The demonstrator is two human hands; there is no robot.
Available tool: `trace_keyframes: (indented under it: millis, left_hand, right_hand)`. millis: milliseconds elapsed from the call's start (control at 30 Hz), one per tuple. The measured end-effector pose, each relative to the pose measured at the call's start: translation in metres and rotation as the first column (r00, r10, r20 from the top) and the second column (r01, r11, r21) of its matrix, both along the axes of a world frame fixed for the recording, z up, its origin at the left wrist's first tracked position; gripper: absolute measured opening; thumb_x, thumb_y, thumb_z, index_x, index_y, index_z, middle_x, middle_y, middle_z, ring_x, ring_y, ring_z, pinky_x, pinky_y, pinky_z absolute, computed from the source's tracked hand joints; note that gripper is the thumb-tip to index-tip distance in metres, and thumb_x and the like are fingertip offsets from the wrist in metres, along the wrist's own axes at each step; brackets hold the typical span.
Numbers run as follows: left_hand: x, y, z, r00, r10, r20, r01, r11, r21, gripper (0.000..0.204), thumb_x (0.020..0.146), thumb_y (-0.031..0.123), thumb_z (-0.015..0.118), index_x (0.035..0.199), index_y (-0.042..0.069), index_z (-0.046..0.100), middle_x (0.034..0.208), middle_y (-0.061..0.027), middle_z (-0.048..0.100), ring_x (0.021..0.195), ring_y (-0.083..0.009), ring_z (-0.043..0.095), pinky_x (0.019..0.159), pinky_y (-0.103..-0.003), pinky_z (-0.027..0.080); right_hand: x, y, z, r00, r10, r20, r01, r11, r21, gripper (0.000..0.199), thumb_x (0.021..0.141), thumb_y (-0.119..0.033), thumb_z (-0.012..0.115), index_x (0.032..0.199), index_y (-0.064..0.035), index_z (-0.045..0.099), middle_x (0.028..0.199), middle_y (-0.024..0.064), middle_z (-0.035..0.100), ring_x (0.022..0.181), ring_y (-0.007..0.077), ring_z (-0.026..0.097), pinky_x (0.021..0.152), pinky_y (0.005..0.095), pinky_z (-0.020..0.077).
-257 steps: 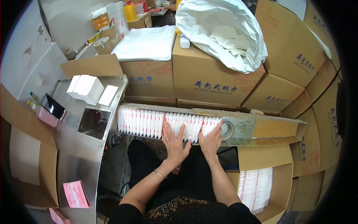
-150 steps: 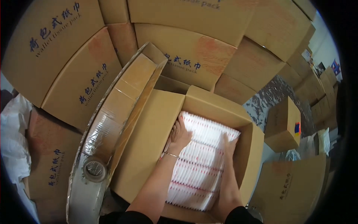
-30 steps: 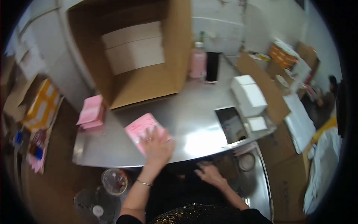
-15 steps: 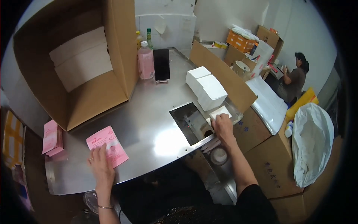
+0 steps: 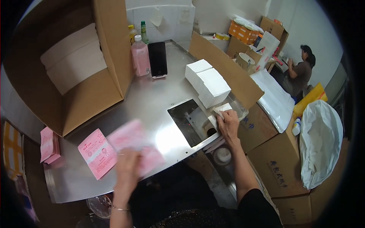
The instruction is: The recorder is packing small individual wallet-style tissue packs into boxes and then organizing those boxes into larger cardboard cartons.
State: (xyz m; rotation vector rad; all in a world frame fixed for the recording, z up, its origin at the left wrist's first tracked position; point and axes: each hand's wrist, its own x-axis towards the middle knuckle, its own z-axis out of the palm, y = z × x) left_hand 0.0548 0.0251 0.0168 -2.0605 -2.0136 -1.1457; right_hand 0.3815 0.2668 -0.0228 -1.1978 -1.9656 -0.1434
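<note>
Shiny steel table [image 5: 152, 102]; left hand [image 5: 127, 169] lifts blurred pink sheet [image 5: 135, 146].

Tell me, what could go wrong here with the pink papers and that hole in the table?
The left hand is blurred, moving a pink sheet fast near the table's front edge; it might crease or slip off. The right hand rests at the rim of the rectangular opening, touching a white packet; fingers or the packet could catch there. The pink bottle stands by the upright phone; a bump might tip it.
</note>
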Motion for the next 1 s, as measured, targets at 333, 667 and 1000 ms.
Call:
trace_keyframes:
  millis: [333, 667, 1000]
  left_hand:
    - [0.026, 0.023, -0.02, 0.997, -0.059, -0.058, 0.058, 0.998, -0.011, 0.012, 0.084, 0.005, 0.069, 0.094, 0.004, 0.062, 0.086, -0.0115, 0.053, 0.082, -0.0291, 0.051, 0.072, -0.04, 0.039]
    - [0.058, 0.036, -0.017, 0.958, -0.285, 0.017, 0.286, 0.958, -0.024, 0.019, 0.082, 0.003, 0.069, 0.1, 0.001, 0.062, 0.103, -0.0175, 0.058, 0.097, -0.0339, 0.057, 0.082, -0.045, 0.046]
    - [0.063, 0.041, -0.014, 0.983, 0.076, -0.166, -0.092, 0.992, -0.088, 0.073, 0.065, 0.04, 0.081, 0.125, 0.004, 0.06, 0.144, -0.0305, 0.042, 0.132, -0.0475, 0.041, 0.1, -0.059, 0.036]
  right_hand:
    - [0.0, 0.001, 0.005, 1.0, -0.014, -0.005, 0.014, 0.996, -0.084, 0.012, 0.085, -0.008, 0.066, 0.094, -0.0036, 0.073, 0.086, 0.011, 0.061, 0.084, 0.0303, 0.056, 0.073, 0.042, 0.0466]
    - [-0.026, -0.017, 0.007, 0.996, 0.063, -0.061, -0.053, 0.989, 0.141, 0.031, 0.083, -0.007, 0.062, 0.113, -0.0047, 0.068, 0.101, 0.0132, 0.064, 0.094, 0.0328, 0.059, 0.083, 0.0451, 0.0479]
    - [-0.155, -0.097, 0.026, 0.709, 0.493, 0.505, -0.41, 0.87, -0.274, 0.023, 0.078, -0.016, 0.064, 0.096, -0.0013, 0.065, 0.096, 0.0122, 0.062, 0.092, 0.028, 0.063, 0.11, 0.071, 0.0224]
